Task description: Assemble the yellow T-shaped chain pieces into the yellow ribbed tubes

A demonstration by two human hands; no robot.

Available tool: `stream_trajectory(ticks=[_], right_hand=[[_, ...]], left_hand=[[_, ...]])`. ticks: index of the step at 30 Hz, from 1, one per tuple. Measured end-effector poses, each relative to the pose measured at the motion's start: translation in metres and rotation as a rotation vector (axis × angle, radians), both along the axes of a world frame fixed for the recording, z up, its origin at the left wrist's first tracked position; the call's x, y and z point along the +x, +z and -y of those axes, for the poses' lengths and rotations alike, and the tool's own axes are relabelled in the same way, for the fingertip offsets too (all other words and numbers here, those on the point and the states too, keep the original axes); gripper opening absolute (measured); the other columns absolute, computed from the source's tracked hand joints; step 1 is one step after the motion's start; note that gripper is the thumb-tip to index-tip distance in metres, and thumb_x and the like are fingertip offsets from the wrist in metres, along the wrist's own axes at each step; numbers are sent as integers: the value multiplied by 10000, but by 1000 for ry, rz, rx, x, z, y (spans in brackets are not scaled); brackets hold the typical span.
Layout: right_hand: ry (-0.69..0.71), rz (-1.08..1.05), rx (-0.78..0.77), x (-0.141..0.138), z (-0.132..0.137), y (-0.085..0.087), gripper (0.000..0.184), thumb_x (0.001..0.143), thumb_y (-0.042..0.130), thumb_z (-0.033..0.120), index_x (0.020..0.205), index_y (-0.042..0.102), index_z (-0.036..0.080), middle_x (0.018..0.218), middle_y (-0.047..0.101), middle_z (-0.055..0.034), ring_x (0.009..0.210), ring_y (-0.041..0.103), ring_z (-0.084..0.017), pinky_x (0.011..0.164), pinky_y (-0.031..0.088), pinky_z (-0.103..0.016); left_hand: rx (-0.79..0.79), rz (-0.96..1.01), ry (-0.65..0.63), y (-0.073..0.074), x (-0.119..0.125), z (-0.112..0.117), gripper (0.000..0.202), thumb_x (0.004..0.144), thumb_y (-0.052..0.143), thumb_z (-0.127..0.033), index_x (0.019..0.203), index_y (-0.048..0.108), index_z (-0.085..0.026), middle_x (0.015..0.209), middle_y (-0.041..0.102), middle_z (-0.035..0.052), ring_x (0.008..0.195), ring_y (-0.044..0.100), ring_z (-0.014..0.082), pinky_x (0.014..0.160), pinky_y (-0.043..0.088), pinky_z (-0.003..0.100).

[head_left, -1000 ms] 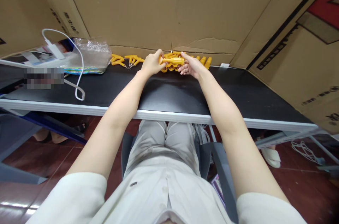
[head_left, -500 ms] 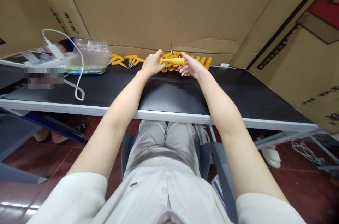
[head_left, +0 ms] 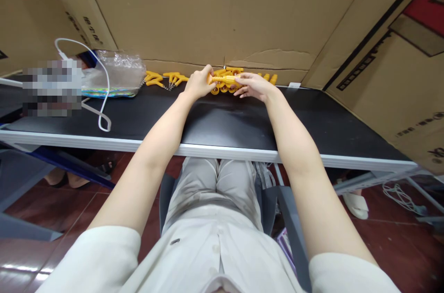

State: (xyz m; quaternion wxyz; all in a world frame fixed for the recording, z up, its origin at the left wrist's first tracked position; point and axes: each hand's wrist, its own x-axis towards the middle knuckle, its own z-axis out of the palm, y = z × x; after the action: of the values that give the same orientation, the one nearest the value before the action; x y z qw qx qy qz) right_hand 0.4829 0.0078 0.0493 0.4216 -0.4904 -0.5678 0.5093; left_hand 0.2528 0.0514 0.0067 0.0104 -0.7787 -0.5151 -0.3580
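Between my two hands lies a yellow ribbed plastic piece (head_left: 229,79), slim at its left end and thicker, like a handle, at its right. My left hand (head_left: 198,82) pinches the slim end between thumb and fingers. The fingers of my right hand (head_left: 255,85) are closed round the thick end and cover its tip. Directly under and behind the piece is a cluster of yellow parts with round open ends (head_left: 224,88). My right hand partly hides a row of yellow cylindrical parts (head_left: 269,78).
Yellow branched parts with small metal chains or springs (head_left: 175,77) lie left of my hands. Farther left are a clear plastic bag (head_left: 120,69) and a white cable (head_left: 108,82). Cardboard (head_left: 194,11) walls the back and right of the black table (head_left: 222,122).
My right hand has shifted slightly right and its fingers have closed over the thick end, where they were open beside it. My left hand has kept its hold.
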Motion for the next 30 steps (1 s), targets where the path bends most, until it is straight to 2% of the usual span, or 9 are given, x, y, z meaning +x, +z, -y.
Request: stream_trajectory(ticks=[2,7,12,17,21,30], right_hand=[[-14,3,12,0,0,0,209,988,831,361,954,728,183,813,799,-55,568,709,-140,511,504,-206],[-46,-7,-5,-5,-1,1,279,1039,755,461,994,755,186,703,757,-31,514,662,-134,478,450,-204],[-101,27,-15,-8,-2,2,373,1045,724,547,1003,739,176,650,734,-33,491,651,-141,488,453,-216],[-128,2,-24,-8,-4,0,501,970,759,687,986,718,188,606,707,-26,476,640,-158,493,476,-245],[-155,8,-31,-8,-5,-1,533,948,761,723,1014,711,196,618,716,-31,489,645,-166,524,505,-262],[-164,-28,-47,-7,-10,-4,577,921,757,775,1002,669,211,564,673,-4,438,614,-158,466,461,-256]], left_hand=[[16,8,-12,0,0,-1,431,891,690,-291,1321,689,-264,950,765,86,1036,722,338,943,552,419],[-12,-9,-1,1,0,1,456,899,674,-310,1351,679,-247,991,768,102,1063,723,355,948,549,437],[-25,-18,4,2,2,3,431,913,680,-320,1336,678,-240,1024,771,110,1067,725,353,953,549,434],[-1,-4,-19,0,1,-1,426,900,694,-301,1323,672,-263,1000,770,88,1059,726,335,950,555,416],[-5,-8,-5,-1,1,-1,422,894,693,-308,1313,686,-257,987,767,91,1039,728,337,956,557,428],[1,13,-31,-1,2,0,436,886,683,-290,1320,683,-259,979,772,84,1031,730,321,955,552,415]])
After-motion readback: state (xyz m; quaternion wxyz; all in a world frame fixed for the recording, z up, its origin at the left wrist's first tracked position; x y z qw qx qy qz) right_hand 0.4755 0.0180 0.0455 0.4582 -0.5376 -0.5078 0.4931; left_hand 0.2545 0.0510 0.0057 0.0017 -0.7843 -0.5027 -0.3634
